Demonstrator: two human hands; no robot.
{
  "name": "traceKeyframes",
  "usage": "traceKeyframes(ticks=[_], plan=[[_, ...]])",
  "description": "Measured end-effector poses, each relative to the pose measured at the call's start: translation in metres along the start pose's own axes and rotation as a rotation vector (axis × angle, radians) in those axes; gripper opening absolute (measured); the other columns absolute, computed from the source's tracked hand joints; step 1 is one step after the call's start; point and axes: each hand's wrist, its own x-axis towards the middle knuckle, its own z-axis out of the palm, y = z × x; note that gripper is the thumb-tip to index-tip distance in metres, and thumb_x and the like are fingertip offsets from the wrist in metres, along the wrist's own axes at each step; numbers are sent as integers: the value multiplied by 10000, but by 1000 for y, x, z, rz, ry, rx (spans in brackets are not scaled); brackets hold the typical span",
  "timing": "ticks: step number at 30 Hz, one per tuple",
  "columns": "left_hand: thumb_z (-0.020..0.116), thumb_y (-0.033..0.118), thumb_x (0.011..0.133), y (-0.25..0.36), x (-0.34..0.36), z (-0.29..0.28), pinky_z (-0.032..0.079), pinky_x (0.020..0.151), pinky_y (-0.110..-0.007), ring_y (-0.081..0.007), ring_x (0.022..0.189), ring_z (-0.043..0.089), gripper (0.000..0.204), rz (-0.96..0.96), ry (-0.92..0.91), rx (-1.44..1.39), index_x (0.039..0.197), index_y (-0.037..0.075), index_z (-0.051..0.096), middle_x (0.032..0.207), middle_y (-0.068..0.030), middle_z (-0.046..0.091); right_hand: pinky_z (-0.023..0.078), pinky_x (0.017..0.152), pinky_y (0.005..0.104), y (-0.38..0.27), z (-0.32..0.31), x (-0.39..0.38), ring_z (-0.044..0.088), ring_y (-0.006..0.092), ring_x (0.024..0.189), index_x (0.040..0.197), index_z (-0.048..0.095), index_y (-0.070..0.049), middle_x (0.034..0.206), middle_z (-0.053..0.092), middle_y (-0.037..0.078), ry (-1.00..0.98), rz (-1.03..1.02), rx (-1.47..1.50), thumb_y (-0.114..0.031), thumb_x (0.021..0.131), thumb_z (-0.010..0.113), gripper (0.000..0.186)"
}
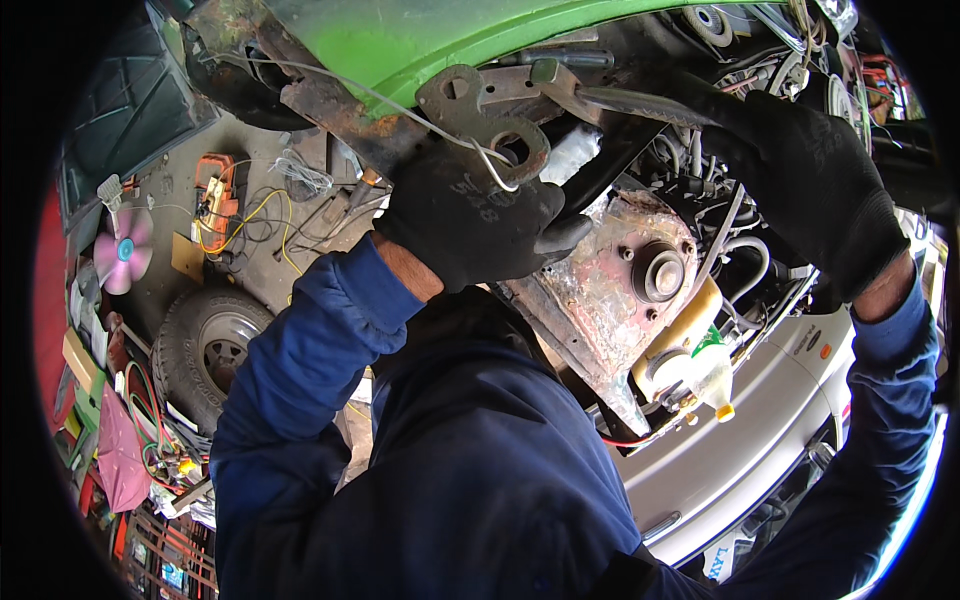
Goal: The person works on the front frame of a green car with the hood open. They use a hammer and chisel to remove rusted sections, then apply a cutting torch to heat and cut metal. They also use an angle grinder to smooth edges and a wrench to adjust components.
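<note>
The right hand point(815, 190), upper right, closes round the hammer-like tool point(640, 103), well back from its head, likely for leverage. The left hand point(470, 215), half-curled below the metal bracket point(480, 125) at top centre, perhaps steadies it; its hold is unclear.

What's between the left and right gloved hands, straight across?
In the head view, the top of a worn metal panel and a grey hose show between the left hand and right hand; depth is unclear.
</note>
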Motion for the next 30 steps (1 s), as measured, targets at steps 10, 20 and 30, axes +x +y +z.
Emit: traceKeyframes(ticks=[10,20,30], plan=[[813,500,936,2,0,-2,523,693,-491,-318,644,666,455,-16,-41,39,734,104,716,637,-123,653,638,727,438,-12,4,0,793,304,851,1480,698,-260,995,780,127,29,-116,-104,-255,1069,676,411],[793,481,960,-1,-4,-1,523,698,-523,-345,664,670,423,-20,-161,0,806,93,723,683,-142,671,620,784,465,-16,-3,1,763,345,911,1560,638,-280,1073,759,133,-12,-114,-76,-123,994,728,594],[781,521,959,0,-4,-1,530,695,-522,-345,664,670,465,-49,-147,41,790,91,723,665,-145,659,622,776,450,-25,-5,-2,757,323,876,1581,621,-299,1033,750,123,120,-152,5,-184,1019,724,583]])
